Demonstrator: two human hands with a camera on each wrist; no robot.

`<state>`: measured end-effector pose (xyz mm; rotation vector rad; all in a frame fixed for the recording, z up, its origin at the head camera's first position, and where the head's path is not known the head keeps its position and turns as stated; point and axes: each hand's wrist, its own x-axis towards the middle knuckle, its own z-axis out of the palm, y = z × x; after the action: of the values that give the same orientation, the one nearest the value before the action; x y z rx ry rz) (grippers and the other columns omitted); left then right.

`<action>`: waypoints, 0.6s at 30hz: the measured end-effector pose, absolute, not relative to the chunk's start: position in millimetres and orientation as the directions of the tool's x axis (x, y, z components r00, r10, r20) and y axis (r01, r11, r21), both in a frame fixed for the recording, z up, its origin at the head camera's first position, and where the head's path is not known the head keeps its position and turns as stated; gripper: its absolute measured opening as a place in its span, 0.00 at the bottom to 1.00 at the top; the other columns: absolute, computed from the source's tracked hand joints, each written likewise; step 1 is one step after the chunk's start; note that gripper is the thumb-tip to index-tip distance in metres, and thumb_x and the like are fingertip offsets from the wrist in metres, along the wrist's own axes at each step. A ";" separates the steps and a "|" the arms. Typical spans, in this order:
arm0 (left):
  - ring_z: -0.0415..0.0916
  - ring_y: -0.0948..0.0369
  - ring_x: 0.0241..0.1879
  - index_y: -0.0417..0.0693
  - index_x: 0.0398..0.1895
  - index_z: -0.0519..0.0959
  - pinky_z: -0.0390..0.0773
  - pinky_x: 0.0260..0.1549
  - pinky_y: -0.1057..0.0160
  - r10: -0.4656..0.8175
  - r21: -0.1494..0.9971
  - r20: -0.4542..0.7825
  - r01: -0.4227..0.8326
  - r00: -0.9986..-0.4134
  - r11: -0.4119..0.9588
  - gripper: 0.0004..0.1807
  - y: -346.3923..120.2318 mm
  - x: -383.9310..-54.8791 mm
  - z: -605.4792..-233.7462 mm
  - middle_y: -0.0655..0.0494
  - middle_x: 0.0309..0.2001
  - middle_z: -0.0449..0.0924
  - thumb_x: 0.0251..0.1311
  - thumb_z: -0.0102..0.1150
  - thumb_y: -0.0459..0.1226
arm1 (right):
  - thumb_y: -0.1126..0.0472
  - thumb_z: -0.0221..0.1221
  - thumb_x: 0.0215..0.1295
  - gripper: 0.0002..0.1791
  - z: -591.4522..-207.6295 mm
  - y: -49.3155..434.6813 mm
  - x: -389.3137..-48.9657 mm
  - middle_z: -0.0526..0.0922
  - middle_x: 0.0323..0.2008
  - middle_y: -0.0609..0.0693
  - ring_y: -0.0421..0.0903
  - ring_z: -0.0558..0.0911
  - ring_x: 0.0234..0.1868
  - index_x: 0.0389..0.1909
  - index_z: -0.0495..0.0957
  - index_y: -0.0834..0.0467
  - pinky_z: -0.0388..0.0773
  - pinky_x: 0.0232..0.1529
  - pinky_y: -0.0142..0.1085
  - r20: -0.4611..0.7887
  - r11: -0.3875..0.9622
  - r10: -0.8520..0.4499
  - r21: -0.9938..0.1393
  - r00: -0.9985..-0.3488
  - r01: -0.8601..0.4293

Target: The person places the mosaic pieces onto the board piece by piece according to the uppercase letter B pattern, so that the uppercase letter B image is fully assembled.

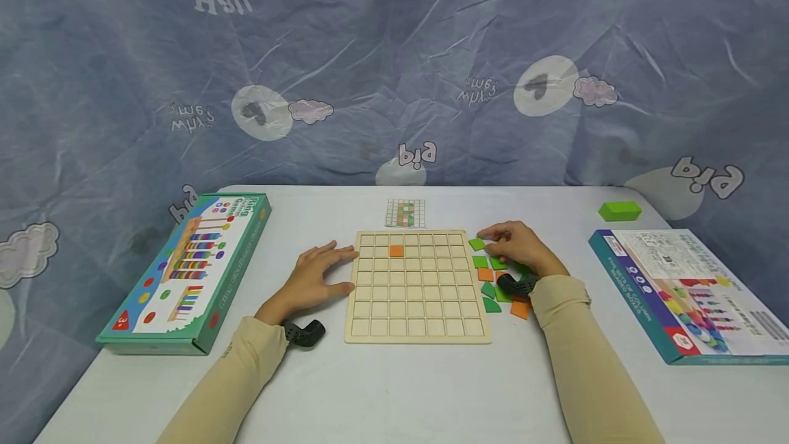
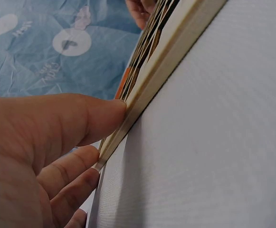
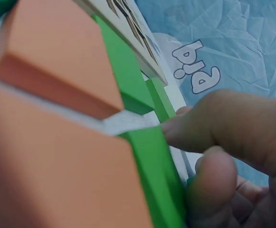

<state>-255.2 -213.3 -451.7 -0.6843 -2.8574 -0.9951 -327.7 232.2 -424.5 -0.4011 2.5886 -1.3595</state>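
Note:
A pale wooden grid board [image 1: 417, 286] lies flat on the table, with one orange square tile [image 1: 396, 251] in its upper part. Along the board's left edge rests my left hand [image 1: 316, 276], fingers spread. In the left wrist view its thumb [image 2: 107, 114] touches the board's side. Off the board's upper right corner, my right hand [image 1: 520, 244] has thumb and index finger at the edges of a green square tile [image 1: 477, 244]. The right wrist view shows the thumb [image 3: 180, 130] beside green tiles, partly covering them.
Several loose green and orange tiles [image 1: 485, 275] lie right of the board, partly under my right wrist. A small pattern card [image 1: 405, 213] lies behind the board. Game boxes lie at left [image 1: 191, 273] and right [image 1: 696, 293], with a green block [image 1: 619, 211] behind the right one.

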 end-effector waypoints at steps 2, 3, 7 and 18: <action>0.53 0.38 0.83 0.43 0.74 0.78 0.44 0.79 0.30 0.394 0.585 0.177 0.418 -0.902 0.695 0.35 -213.2 -255.0 -451.4 0.45 0.78 0.72 0.63 0.71 0.44 | 0.67 0.65 0.73 0.23 -422.7 231.2 -327.1 0.78 0.44 0.56 0.44 0.77 0.25 0.64 0.80 0.73 0.78 0.27 0.35 -0.046 0.557 -0.325 -0.816 -0.944 -0.152; 0.53 0.38 0.83 0.43 0.74 0.78 0.44 0.79 0.30 0.394 0.586 0.175 0.417 -0.902 0.695 0.35 -213.2 -254.9 -451.3 0.45 0.78 0.72 0.63 0.70 0.44 | 0.67 0.66 0.72 0.22 -421.9 230.7 -327.0 0.78 0.43 0.56 0.44 0.77 0.24 0.64 0.80 0.73 0.77 0.27 0.35 -0.047 0.561 -0.322 -0.814 -0.946 -0.151; 0.53 0.37 0.83 0.44 0.74 0.78 0.44 0.79 0.30 0.392 0.582 0.174 0.416 -0.903 0.699 0.35 -212.9 -255.2 -451.1 0.45 0.77 0.72 0.63 0.71 0.45 | 0.66 0.68 0.72 0.21 -420.1 229.1 -326.3 0.78 0.40 0.54 0.42 0.78 0.24 0.61 0.82 0.73 0.77 0.26 0.34 -0.049 0.570 -0.292 -0.811 -0.955 -0.132; 0.53 0.38 0.83 0.45 0.74 0.78 0.44 0.79 0.30 0.393 0.581 0.171 0.415 -0.903 0.701 0.36 -213.8 -256.0 -451.4 0.45 0.78 0.72 0.63 0.71 0.46 | 0.67 0.67 0.72 0.20 -416.9 223.8 -325.9 0.81 0.40 0.53 0.42 0.84 0.31 0.61 0.81 0.73 0.87 0.35 0.34 -0.048 0.513 -0.239 -0.854 -0.970 -0.084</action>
<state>-256.0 -213.8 -451.4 -0.6807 -2.8652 -0.9912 -325.9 223.8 -416.9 -0.2793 2.5909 -1.4499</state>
